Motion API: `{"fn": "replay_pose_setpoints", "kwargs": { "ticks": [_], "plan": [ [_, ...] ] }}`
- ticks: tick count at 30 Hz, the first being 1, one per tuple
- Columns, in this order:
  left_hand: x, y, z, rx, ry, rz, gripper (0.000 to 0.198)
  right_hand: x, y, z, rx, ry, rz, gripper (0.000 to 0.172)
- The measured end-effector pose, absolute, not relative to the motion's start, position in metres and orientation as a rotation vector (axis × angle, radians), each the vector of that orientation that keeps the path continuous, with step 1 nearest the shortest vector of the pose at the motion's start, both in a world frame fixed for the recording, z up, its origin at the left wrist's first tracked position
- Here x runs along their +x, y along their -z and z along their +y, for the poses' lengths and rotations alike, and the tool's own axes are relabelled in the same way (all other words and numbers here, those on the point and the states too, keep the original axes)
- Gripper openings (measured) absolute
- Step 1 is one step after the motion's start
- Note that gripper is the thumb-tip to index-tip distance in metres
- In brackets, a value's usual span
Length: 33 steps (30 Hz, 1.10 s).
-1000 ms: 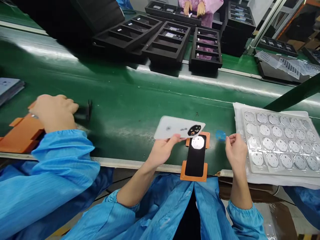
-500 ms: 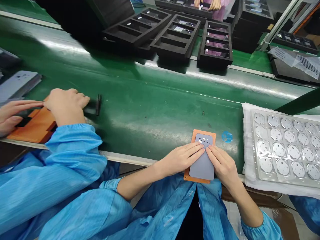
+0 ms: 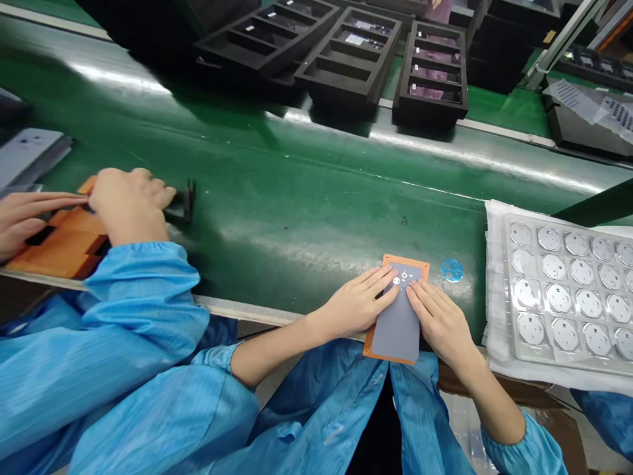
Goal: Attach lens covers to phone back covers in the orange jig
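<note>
A grey phone back cover (image 3: 395, 330) with small camera holes near its top end lies on an orange fixture plate (image 3: 390, 359) at the front edge of the bench. My left hand (image 3: 359, 300) has its fingers together on the cover's upper left side, beside the holes. From the right, my right hand (image 3: 440, 316) rests its closed-together fingertips on the cover's upper right side, just below the holes. Both thumbs are partly hidden. A round blue sticker (image 3: 452, 270) lies on the green bench right of the plate.
To my right, a clear tray (image 3: 539, 353) of round white parts sits on white sheeting. At left, a co-worker's hands (image 3: 131, 201) work over an orange fixture (image 3: 64, 247). Black compartment trays (image 3: 346, 69) line the back, and grey panels (image 3: 32, 155) are stacked far left.
Both hands stay on the cover; the left fingers have drawn back slightly, uncovering more of the holes. The cover sits slightly differently on the plate. The camera view has shifted a little.
</note>
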<state>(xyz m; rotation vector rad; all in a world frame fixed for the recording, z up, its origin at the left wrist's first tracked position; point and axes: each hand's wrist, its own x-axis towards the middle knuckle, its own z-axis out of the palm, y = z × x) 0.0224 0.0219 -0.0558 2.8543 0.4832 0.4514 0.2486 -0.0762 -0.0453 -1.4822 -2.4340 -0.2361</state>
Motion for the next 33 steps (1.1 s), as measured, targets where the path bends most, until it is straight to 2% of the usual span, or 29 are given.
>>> {"fn": "replay_pose_setpoints", "kwargs": {
  "ticks": [8, 15, 22, 33],
  "plan": [
    [0.023, 0.054, 0.017, 2.871, -0.412, 0.489, 0.041, 0.240, 0.043, -0.077, -1.668, 0.062, -2.533, 0.068],
    [0.022, 0.054, 0.014, 2.791, -0.389, 0.526, 0.049, 0.241, 0.042, -0.080, -1.679, 0.031, -2.555, 0.073],
    [0.016, 0.059, 0.001, 2.801, -0.483, 0.594, 0.044, 0.242, 0.042, -0.080, -1.688, 0.025, -2.564, 0.074],
    [0.019, 0.053, -0.004, 2.816, -0.361, 0.590, 0.047, 0.236, 0.047, -0.098, -1.668, 0.063, -2.506, 0.072]
  ]
}}
